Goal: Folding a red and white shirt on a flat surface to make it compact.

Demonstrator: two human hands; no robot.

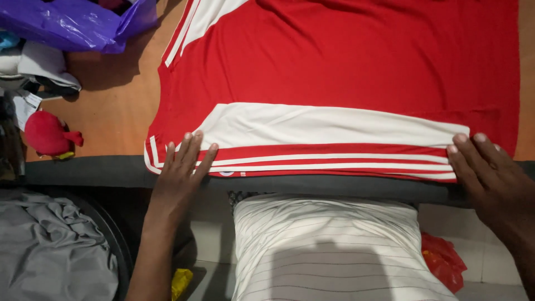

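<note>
the red and white shirt [356, 72] lies spread flat on the wooden table [120, 106], its folded striped edge at the near rim. left hand [181, 167] and right hand [490, 173] press it flat, fingers open (gripping nothing). smoothing step; next calls for pinching that edge.
</note>
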